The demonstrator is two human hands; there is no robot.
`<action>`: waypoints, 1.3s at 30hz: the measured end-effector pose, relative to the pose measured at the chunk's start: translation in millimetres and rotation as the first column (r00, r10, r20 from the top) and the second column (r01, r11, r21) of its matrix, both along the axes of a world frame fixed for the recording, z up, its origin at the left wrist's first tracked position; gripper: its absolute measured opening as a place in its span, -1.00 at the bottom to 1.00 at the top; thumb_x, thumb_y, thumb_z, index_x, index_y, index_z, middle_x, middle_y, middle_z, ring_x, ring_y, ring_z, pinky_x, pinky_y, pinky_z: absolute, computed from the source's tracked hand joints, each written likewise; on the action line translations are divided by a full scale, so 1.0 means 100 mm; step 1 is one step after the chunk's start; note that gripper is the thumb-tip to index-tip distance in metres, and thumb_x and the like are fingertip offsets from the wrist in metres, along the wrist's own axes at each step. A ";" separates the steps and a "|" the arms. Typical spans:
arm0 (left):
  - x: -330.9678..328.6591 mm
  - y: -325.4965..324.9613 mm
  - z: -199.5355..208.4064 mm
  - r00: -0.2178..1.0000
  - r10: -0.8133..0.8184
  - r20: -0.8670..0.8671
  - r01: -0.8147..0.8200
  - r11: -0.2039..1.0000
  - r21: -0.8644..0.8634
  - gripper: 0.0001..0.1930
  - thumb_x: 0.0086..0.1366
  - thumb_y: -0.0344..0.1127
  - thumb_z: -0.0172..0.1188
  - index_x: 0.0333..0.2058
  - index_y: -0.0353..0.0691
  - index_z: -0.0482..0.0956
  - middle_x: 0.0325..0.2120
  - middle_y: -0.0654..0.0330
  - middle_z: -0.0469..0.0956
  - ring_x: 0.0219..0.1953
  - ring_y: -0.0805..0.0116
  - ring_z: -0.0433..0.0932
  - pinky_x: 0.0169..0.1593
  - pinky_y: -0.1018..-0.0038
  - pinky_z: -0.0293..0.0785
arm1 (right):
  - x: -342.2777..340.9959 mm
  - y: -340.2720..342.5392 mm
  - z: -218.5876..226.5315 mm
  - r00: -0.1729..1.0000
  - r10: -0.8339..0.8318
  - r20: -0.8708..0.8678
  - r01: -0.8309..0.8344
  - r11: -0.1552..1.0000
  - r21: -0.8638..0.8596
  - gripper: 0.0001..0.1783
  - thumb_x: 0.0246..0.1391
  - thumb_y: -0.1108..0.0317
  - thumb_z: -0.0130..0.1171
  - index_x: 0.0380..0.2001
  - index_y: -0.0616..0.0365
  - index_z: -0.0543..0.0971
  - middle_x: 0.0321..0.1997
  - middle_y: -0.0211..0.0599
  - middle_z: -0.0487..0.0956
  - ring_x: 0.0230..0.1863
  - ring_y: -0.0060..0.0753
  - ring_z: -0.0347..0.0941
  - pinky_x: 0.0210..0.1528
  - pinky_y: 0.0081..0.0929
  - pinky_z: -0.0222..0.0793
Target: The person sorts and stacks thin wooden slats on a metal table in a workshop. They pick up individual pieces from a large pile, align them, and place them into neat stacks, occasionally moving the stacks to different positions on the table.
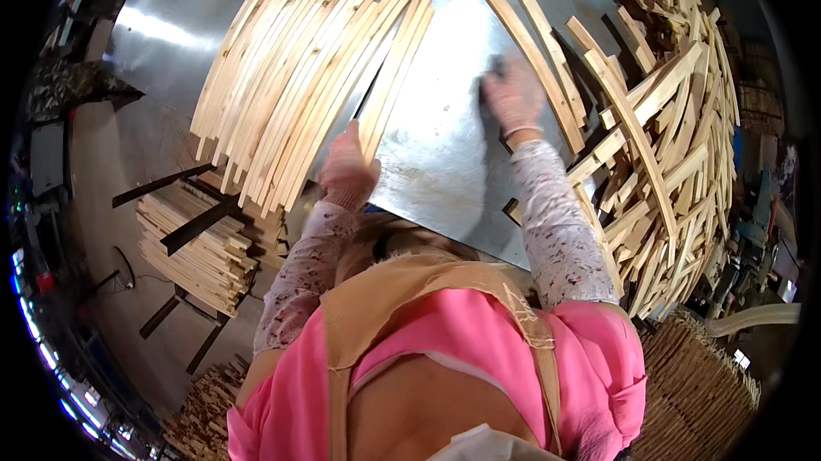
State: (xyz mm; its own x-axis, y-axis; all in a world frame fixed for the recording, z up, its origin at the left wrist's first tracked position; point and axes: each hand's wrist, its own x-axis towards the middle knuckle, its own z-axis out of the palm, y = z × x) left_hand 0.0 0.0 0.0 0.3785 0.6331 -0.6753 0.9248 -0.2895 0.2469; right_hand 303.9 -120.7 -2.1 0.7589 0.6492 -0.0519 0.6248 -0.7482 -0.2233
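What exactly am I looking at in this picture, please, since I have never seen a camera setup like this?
There is no machine hand here: a person works with their own two hands. The single view comes from a wide fisheye camera on their head, looking down, so straight edges bend.

On the shiny metal table lies a row of wooden strips at left, with two separate strips at right. Farther right is a jumbled wood heap.

The left hand is at the near end of the row's rightmost strips; its grip is unclear. The right hand is over the table, too blurred to tell what it holds.
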 end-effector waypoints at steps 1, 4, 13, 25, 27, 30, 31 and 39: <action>-0.03 0.00 -0.03 0.999 0.008 0.049 -0.008 1.000 0.004 -0.05 0.34 -0.15 0.34 0.57 -0.20 0.02 0.33 -0.17 0.40 0.40 -0.19 0.37 0.49 0.03 0.32 | 0.43 -0.31 -0.24 0.983 -0.086 0.159 0.086 0.996 0.004 -0.24 0.19 -0.06 0.25 0.38 0.10 0.47 0.28 0.04 0.59 0.28 0.11 0.53 0.33 -0.02 0.44; -0.08 0.02 -0.10 0.987 -0.054 0.152 0.037 0.993 0.114 -0.12 0.34 -0.22 0.29 0.53 -0.29 0.08 0.28 -0.23 0.42 0.38 -0.17 0.40 0.44 0.08 0.39 | 0.69 -0.55 -0.47 0.964 -0.112 0.241 0.140 0.985 -0.101 -0.41 0.28 -0.09 0.22 0.22 0.03 0.53 0.10 0.02 0.68 0.17 0.17 0.58 0.21 0.09 0.48; 0.51 -0.23 -0.16 0.916 -0.232 0.328 0.083 0.908 0.411 0.00 0.16 -0.04 0.51 0.44 -0.34 0.18 0.32 -0.15 0.37 0.30 -0.15 0.44 0.34 0.06 0.45 | -0.50 0.48 0.06 0.709 0.554 -0.436 -0.598 0.800 0.043 -0.65 0.39 0.19 0.03 -0.18 0.23 0.69 -0.12 0.11 0.73 -0.02 0.09 0.67 0.18 -0.03 0.55; -0.11 -0.07 -0.36 0.869 -0.455 0.193 0.236 0.725 0.647 -0.26 0.31 -0.14 0.30 0.38 -0.39 0.36 0.35 -0.30 0.41 0.38 -0.27 0.41 0.43 0.06 0.38 | -0.17 -0.19 -0.54 0.848 0.528 0.042 -0.529 0.848 0.031 -0.88 0.24 0.39 0.15 -0.26 0.10 0.66 -0.30 -0.08 0.66 -0.16 -0.11 0.67 -0.10 -0.20 0.65; -0.12 0.03 0.04 0.841 -0.483 0.246 0.299 0.792 0.532 -0.35 0.32 -0.05 0.23 0.28 -0.34 0.48 0.22 -0.27 0.49 0.19 -0.22 0.54 0.24 0.01 0.48 | -1.18 0.20 -0.96 0.837 0.531 -0.133 -0.501 0.841 0.203 -0.84 0.24 0.35 0.15 -0.21 0.17 0.64 -0.33 -0.16 0.65 -0.23 -0.18 0.64 -0.15 -0.25 0.63; -0.20 -0.03 0.19 0.780 -0.516 0.355 0.293 0.802 0.521 -0.51 0.34 -0.11 0.21 0.09 -0.37 0.59 0.05 -0.25 0.58 0.04 -0.23 0.59 0.13 0.00 0.49 | -2.02 0.26 -0.08 0.671 0.243 -0.701 -0.326 0.945 0.017 -0.47 0.33 0.17 0.10 0.25 0.25 0.52 -0.23 -0.07 0.70 -0.16 -0.06 0.68 -0.08 -0.13 0.62; -0.25 -0.10 0.14 0.710 -0.561 0.427 0.247 0.765 0.595 -0.52 0.35 -0.11 0.21 0.07 -0.38 0.60 0.03 -0.23 0.59 0.03 -0.23 0.59 0.14 0.00 0.50 | -2.04 0.21 -0.11 0.642 0.264 -0.720 -0.323 0.945 0.059 -0.41 0.33 0.12 0.10 0.31 0.22 0.48 -0.17 -0.01 0.71 -0.10 0.00 0.69 -0.04 -0.10 0.61; 0.04 -1.43 -0.03 0.443 -0.691 0.572 0.681 0.674 0.287 -0.43 0.36 0.05 0.20 0.21 -0.19 0.60 0.20 -0.06 0.61 0.28 -0.06 0.54 0.39 0.02 0.38 | -1.16 -2.87 0.03 0.978 -0.047 -0.204 0.077 0.987 0.144 -0.45 0.23 0.20 0.26 0.26 0.15 0.58 0.27 -0.01 0.62 0.31 0.07 0.52 0.40 -0.08 0.44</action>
